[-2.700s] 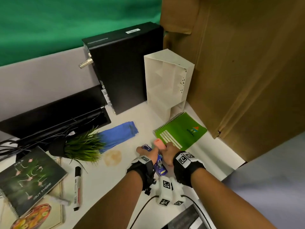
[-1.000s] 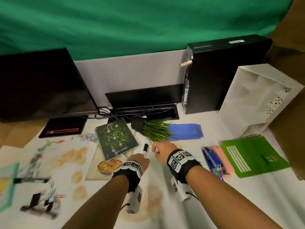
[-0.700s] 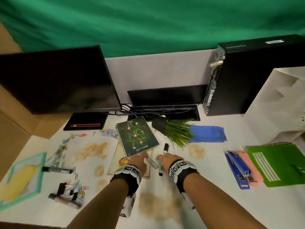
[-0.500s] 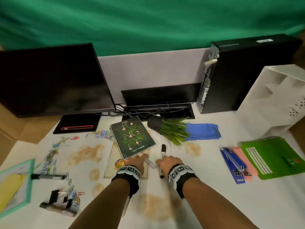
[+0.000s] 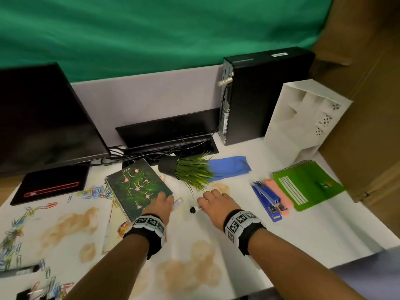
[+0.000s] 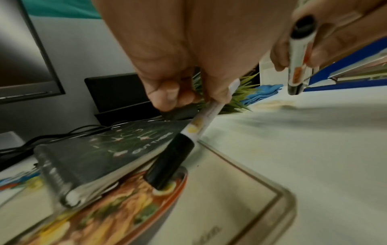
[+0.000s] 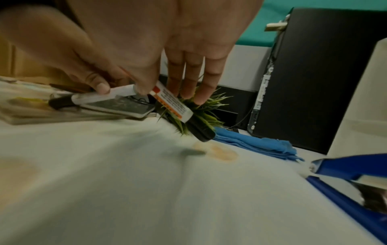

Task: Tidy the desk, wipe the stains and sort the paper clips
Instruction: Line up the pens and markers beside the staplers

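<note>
Head view: L hand (image 5: 161,205) and R hand (image 5: 216,205) each pinch one marker just above tabletop (image 5: 303,230), prob. gathering pens to stow in white organizer (image 5: 303,118). L grip: thumb+fingers round left marker (image 6: 184,140), long axis steep, black cap down over a book. R grip: thumb+forefinger on right marker (image 7: 178,107), slanted, cap down-right toward a stain (image 7: 217,151).

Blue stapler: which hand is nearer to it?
Right. The right hand, holding a marker, is just left of the stapler; the left hand is farther left, by the dark notebook.
</note>
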